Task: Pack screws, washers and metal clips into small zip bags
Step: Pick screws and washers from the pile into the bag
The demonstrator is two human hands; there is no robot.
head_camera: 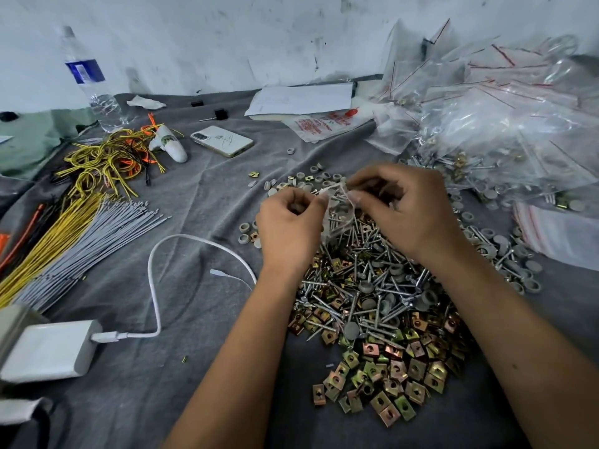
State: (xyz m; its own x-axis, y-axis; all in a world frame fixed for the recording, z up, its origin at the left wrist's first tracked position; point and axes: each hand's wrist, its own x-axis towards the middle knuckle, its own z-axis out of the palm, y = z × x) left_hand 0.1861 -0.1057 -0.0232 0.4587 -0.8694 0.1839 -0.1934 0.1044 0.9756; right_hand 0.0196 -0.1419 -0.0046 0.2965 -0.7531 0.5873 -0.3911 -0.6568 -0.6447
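Head view: one frame, looking down at a grey cloth [201,202].
Landmark: heap of screws [372,286].
Bag: small zip bag [337,212], screws inside, held over the heap's far edge.
Left hand [288,222]: fingers curled, pinching the bag's left top edge.
Right hand [405,205]: fingers curled, pinching the bag's right top edge.
Clips [389,384]: brassy squares on the heap's near side.
Washers [304,181]: grey rings just beyond the heap.
Filled bags [505,124]: piled far right of the heap.
Phone [222,140]: far left of the heap.
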